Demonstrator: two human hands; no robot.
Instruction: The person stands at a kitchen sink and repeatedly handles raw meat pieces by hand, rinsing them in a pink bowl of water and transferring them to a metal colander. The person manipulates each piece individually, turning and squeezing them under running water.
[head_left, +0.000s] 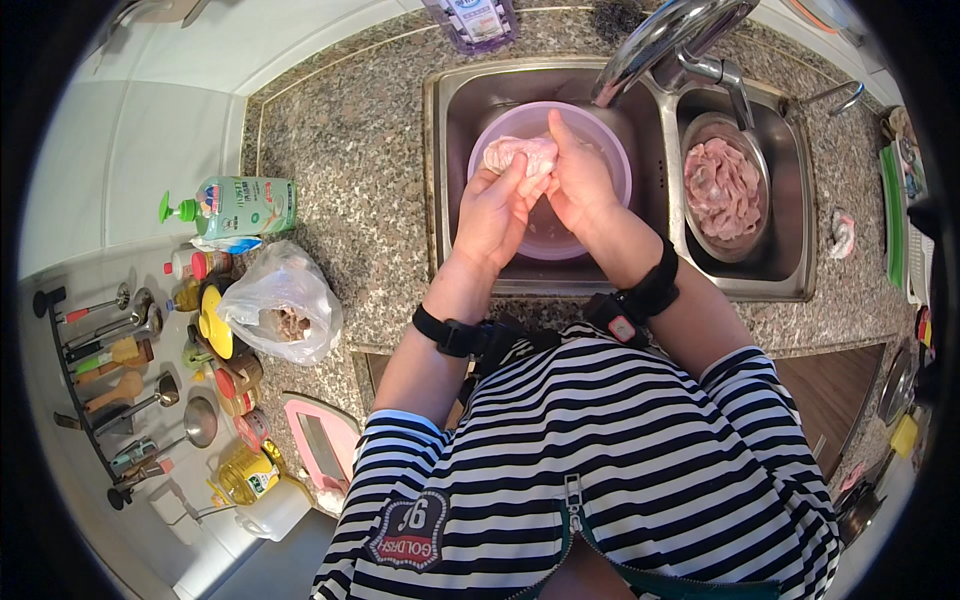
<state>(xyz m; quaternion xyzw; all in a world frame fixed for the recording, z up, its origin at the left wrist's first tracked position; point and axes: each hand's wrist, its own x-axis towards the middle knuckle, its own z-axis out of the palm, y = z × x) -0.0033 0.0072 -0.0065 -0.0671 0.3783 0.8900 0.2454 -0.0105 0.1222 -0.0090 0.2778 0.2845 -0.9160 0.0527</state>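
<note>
Over a purple plastic basin (625, 161) in the left bowl of a steel double sink, both my hands hold one piece of pale pink raw meat (517, 154). My left hand (491, 214) grips its lower side, with the thumb laid on it. My right hand (581, 180) holds its right end, thumb pointing up. Water appears to stand in the basin below. A pile of raw meat pieces (724, 187) lies in a round bowl (763, 217) inside the right sink bowl.
A chrome faucet (637, 49) arches above the sink. A purple bottle (480, 26) stands behind it. Left on the granite counter are a green pump bottle (247, 206), a plastic bag (322, 315) with contents, and a pink scale (349, 450). A small pinkish scrap (842, 234) lies right of the sink.
</note>
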